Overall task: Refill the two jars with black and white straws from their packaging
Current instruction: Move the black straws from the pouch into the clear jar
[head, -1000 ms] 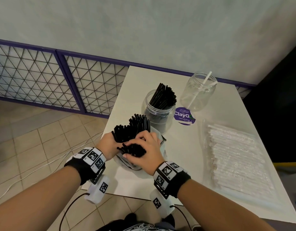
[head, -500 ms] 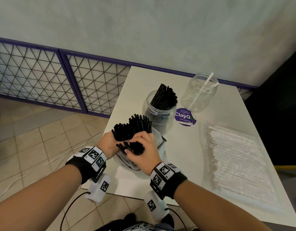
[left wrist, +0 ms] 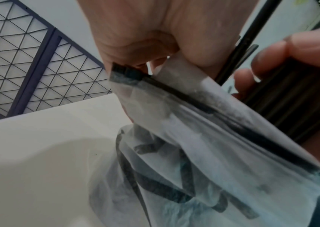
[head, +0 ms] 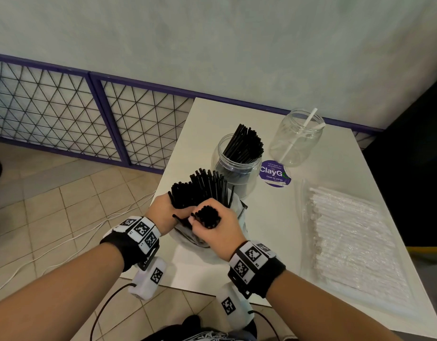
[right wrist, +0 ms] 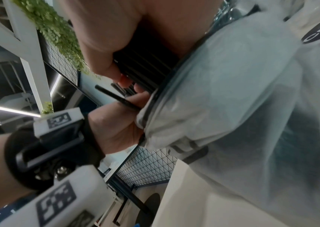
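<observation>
A clear plastic bag (head: 239, 217) of black straws (head: 200, 188) stands at the table's near left edge. My left hand (head: 163, 212) grips the bag's rim (left wrist: 155, 86) and the straws sticking out of it. My right hand (head: 217, 225) holds a small bundle of black straws (head: 207, 216) just in front of the bag's mouth. Behind stands a glass jar (head: 237, 168) part filled with black straws. Farther right, a second glass jar (head: 296, 139) holds one white straw. A clear pack of white straws (head: 347, 237) lies on the right.
A purple round sticker (head: 274, 173) lies on the white table (head: 323, 168) between the jars. The table's left edge drops to a tiled floor with white cables (head: 64, 244). A purple-framed wire grid (head: 89, 119) runs along the wall behind.
My right hand has drawn its small bundle of black straws a little up and away from the rest in the bag. The left hand keeps its grip on the bag.
</observation>
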